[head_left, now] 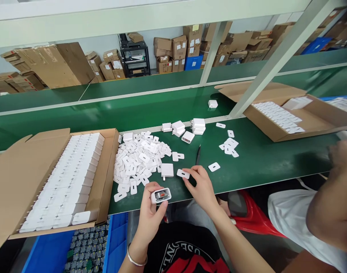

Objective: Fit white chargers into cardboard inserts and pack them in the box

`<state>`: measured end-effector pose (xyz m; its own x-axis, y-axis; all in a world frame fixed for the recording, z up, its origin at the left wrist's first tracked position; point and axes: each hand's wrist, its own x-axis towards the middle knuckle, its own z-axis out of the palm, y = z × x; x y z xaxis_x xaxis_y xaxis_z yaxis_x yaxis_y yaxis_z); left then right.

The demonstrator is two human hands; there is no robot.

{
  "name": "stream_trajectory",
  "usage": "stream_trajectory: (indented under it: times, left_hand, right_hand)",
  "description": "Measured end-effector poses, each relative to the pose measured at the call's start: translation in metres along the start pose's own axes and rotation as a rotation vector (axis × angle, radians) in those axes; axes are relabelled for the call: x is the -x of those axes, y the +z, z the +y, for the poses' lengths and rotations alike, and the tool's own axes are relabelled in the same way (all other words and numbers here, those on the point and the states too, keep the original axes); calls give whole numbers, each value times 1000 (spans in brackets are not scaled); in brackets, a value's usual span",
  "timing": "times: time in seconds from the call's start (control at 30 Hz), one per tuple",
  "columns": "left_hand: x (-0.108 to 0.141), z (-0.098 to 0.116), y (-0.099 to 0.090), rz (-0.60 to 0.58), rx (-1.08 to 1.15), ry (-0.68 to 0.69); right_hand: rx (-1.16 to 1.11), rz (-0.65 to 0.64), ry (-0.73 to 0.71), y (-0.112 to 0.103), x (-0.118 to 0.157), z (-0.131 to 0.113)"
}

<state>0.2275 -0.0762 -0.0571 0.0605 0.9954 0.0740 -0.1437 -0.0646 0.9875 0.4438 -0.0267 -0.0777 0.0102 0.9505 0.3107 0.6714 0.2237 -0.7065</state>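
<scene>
Upright in my left hand is a white charger housing, gripped between thumb and fingers. Its open end faces up and shows an orange port and metal parts inside. My right hand pinches a small white cover plate with a dark slot, apart from the housing and to its right. A white charger lies on the bench just beyond my hands. Left of it spreads a heap of white cover plates. Near my right fingertips lies a black pen-like tool.
An open carton packed with white chargers stands left; another carton, partly filled, stands right. Loose chargers sit by the bench's rear ledge. Several cover plates lie right. A blue bin is below. A co-worker's arm is at right.
</scene>
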Motion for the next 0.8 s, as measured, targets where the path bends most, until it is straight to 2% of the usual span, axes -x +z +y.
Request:
stream_trajectory:
  times: [0.1, 0.23, 0.3, 0.43, 0.57, 0.63, 0.73, 0.8]
  left_hand:
    - [2, -2, -1, 6, 7, -13]
    - [3, -3, -1, 12, 8, -17]
    - [3, -1, -1, 17, 3, -2]
    - [2, 6, 1, 23, -14, 30]
    - [3, 14, 3, 55, -60, 61]
    - [3, 18, 5, 82, -99, 98]
    - [4, 22, 9, 116, -167, 155]
    - [4, 25, 11, 123, -218, 191]
  right_hand:
    - [127, -55, -22, -14, -26, 22]
    - [366, -25, 237, -30, -69, 43]
    - [343, -63, 296, -31, -86, 48]
    - [151, -83, 246, -27, -103, 52]
    - [-14, -14, 260, -33, -101, 45]
    - [-205, 57, 263, -37, -91, 33]
    - [-623, 253, 282, -35, -60, 2]
    - [-749, 288, 277, -30, -33, -23]
